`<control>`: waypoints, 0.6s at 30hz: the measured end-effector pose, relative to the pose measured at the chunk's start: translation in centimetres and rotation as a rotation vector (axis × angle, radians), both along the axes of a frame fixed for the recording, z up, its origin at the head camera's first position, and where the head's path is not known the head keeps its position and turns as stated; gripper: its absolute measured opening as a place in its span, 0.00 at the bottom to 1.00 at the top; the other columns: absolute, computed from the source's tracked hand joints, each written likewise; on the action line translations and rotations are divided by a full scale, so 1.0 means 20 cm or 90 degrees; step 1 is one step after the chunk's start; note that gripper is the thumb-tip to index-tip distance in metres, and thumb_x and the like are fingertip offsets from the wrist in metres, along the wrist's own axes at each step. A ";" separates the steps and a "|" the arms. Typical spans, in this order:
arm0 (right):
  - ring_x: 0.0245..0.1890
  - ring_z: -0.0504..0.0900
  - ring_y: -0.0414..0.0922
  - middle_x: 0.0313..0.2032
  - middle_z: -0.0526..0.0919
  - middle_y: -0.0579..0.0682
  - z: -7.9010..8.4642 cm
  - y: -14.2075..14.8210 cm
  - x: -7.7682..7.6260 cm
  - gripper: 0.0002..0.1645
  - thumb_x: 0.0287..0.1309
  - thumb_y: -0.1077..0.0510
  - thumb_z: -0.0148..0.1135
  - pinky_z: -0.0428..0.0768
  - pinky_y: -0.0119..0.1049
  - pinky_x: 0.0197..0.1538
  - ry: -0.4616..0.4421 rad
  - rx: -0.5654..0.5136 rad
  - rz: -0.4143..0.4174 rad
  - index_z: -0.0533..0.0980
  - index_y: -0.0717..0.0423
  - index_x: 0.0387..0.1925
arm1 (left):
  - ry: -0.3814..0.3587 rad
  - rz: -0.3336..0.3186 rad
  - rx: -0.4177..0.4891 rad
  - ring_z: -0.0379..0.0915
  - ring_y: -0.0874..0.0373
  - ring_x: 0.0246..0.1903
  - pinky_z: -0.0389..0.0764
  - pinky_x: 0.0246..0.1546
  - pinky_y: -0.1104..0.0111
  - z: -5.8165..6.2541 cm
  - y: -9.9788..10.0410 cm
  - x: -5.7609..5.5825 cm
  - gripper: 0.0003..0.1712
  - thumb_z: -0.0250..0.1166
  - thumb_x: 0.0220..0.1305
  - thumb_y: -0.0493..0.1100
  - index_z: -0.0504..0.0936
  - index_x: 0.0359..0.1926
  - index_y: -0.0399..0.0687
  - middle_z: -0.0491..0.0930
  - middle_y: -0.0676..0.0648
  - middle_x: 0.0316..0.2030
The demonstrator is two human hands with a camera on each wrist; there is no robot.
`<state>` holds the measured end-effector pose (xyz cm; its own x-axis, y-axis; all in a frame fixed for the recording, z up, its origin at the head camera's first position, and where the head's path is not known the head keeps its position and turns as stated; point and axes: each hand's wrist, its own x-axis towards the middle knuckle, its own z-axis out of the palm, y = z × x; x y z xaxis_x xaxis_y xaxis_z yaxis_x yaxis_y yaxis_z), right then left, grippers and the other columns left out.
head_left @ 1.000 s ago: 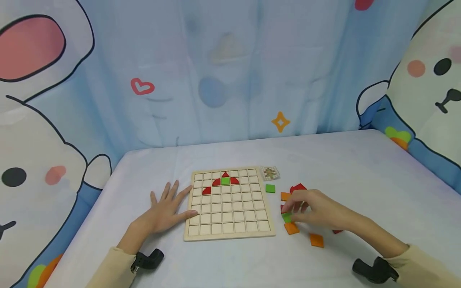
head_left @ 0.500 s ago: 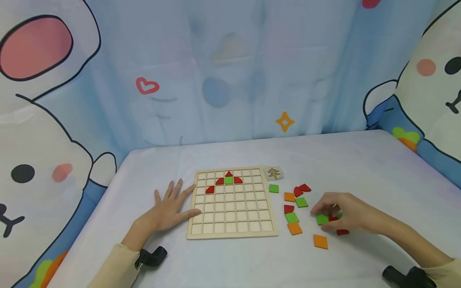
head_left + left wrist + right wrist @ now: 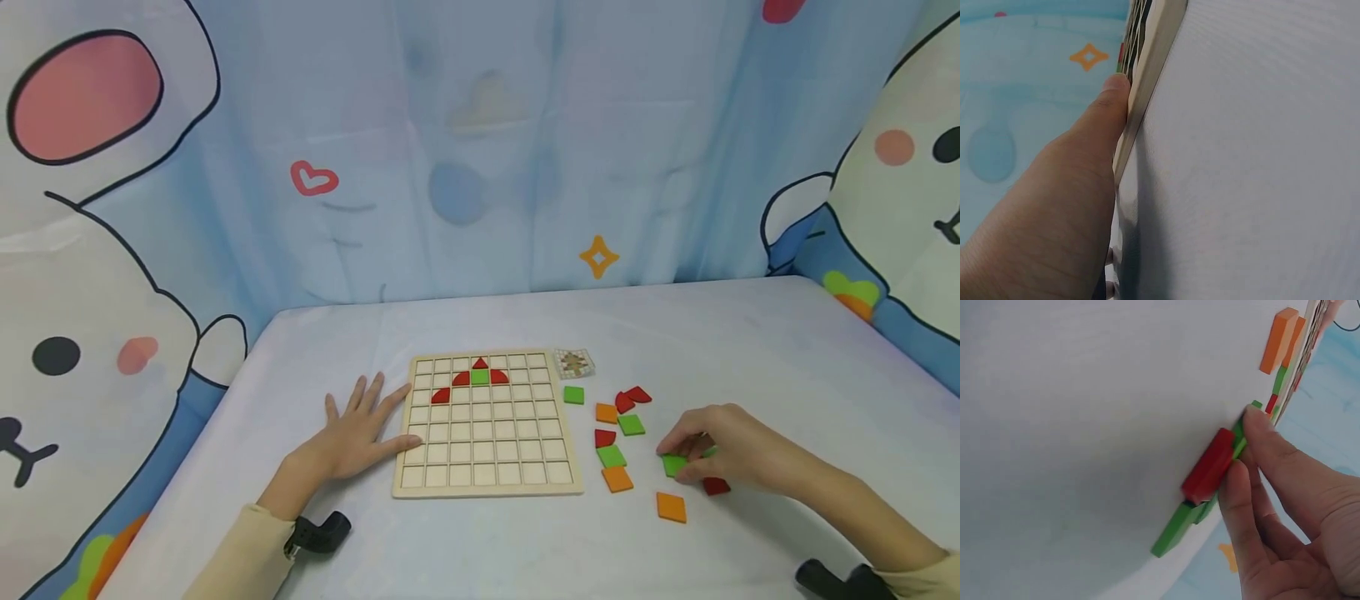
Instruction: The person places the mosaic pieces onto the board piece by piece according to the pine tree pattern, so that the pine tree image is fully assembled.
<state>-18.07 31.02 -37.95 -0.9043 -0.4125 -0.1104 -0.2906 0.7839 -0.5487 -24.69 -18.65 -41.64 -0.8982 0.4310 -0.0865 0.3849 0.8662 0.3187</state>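
The board (image 3: 487,492) is laid flat on the white cloth (image 3: 750,333), and its left edge is touched by the left hand (image 3: 345,442), whose fingers are spread wide, with the thumb rested on the rim. In the board's grid, a red triangle (image 3: 480,363) is set in the top row and a green square (image 3: 480,377) directly below it, flanked by two red pieces (image 3: 499,377); a lone red piece (image 3: 441,397) is placed one row lower, farther left. Well to the right of the board, a green tile (image 3: 674,464) is pinched in a narrow grip between the fingertips and thumb of the right hand (image 3: 738,444); whether it is raised from the cloth cannot be told. A half-hidden green tile (image 3: 710,451) is partly covered by that hand, and a dark red tile (image 3: 716,487) is seen just beside it. Between the board and that hand, loose tiles (image 3: 617,479) in orange, green and red are scattered, with two red ones touching or nearly so. A patterned card (image 3: 574,363) is placed just beside the board's far right corner. Beyond the board, a blue curtain (image 3: 495,250) is hung, printed with cartoon figures.
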 end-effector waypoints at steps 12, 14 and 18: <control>0.33 0.82 0.42 0.35 0.88 0.45 0.03 -0.05 0.00 0.16 0.45 0.69 0.82 0.87 0.35 0.40 -0.019 0.031 -0.041 0.88 0.61 0.39 | 0.001 -0.004 0.004 0.27 0.30 0.80 0.27 0.66 0.22 0.01 0.00 0.01 0.52 0.56 0.71 0.74 0.50 0.85 0.59 0.38 0.32 0.82; 0.33 0.82 0.42 0.35 0.88 0.45 0.03 -0.05 0.00 0.16 0.45 0.69 0.82 0.87 0.34 0.40 -0.019 0.029 -0.042 0.88 0.61 0.39 | 0.003 -0.005 0.003 0.27 0.30 0.80 0.27 0.66 0.22 0.01 0.00 0.01 0.52 0.56 0.71 0.74 0.50 0.85 0.59 0.38 0.32 0.82; 0.32 0.81 0.42 0.34 0.87 0.44 0.02 -0.04 0.00 0.16 0.45 0.69 0.83 0.86 0.32 0.39 -0.013 0.024 -0.044 0.88 0.60 0.38 | 0.002 -0.004 0.004 0.27 0.30 0.80 0.27 0.66 0.22 0.01 0.00 0.01 0.52 0.56 0.71 0.74 0.50 0.85 0.59 0.39 0.32 0.82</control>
